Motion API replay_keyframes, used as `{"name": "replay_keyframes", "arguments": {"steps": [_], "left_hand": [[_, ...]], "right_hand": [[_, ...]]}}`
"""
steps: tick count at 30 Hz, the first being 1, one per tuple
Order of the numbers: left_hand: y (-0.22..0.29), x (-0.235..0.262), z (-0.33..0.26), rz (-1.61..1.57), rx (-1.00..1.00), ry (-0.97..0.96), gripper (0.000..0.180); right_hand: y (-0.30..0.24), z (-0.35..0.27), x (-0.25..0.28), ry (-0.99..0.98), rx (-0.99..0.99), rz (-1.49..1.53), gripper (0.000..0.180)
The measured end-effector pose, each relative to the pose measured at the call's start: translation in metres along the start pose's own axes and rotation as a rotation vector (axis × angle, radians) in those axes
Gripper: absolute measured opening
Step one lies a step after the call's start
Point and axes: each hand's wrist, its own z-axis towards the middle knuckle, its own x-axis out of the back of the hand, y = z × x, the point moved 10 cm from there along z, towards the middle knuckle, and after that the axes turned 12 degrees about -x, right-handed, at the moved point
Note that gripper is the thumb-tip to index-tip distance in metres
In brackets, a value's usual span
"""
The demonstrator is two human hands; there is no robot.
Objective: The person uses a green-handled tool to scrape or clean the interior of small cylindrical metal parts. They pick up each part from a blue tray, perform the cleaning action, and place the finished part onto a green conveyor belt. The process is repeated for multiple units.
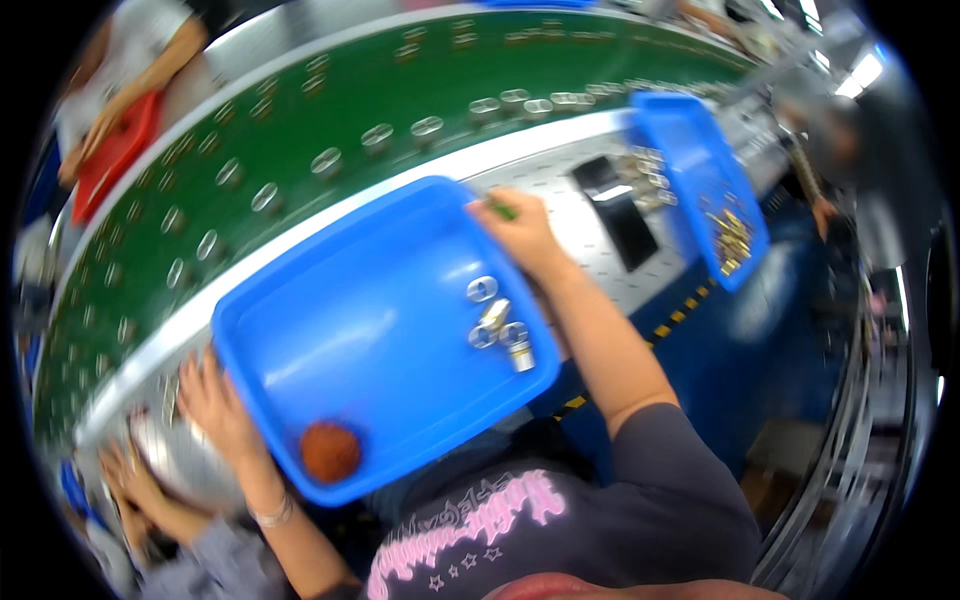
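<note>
the big blue tray [370,330], tilted across the centre of the frame, looks nearly emptied: only a few small silver metal rings [497,325] lie right of its middle and a round brown pad [330,451] sits in its lower corner, so those seem all that is left in it. the left hand [215,400], grip curled on the lower-left rim, and the right hand [520,230], pinching the upper-right rim beside a small green object [503,210], hold it over the worktop [560,170]. a second blue tray [700,180] sits at upper right.
</note>
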Motion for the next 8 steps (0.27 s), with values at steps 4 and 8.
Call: {"name": "replay_keyframes", "arguments": {"steps": [4, 8], "left_hand": [[0.014, 0.013, 0.012, -0.043, -0.010, 0.026, 0.036], [0.007, 0.020, 0.001, -0.021, 0.050, 0.018, 0.036]], "right_hand": [[0.002, -0.006, 0.012, 0.008, -0.013, -0.139, 0.030], [-0.008, -0.004, -0.014, -0.136, -0.106, -0.050, 0.021]]}}
